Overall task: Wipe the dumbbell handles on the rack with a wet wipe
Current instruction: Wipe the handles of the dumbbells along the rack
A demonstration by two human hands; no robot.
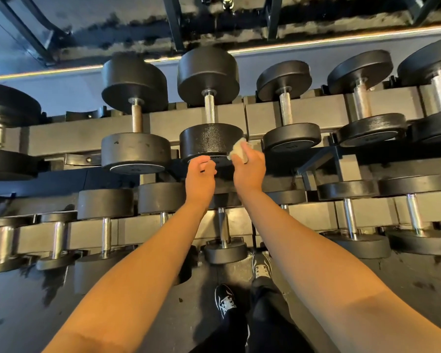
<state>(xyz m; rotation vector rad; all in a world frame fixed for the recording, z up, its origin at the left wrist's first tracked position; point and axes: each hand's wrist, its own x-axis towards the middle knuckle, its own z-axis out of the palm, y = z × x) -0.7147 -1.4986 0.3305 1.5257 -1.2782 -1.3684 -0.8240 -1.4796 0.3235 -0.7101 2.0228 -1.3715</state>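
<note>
Black dumbbells [209, 103] — chrome handles, off-white wipe [237, 150]

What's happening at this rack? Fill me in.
A person stands at a dumbbell rack. The right hand holds a wipe against the near head of a dumbbell on the upper row. The left hand reaches for the same head, fingers curled. The wipe is not on the handle.
</note>
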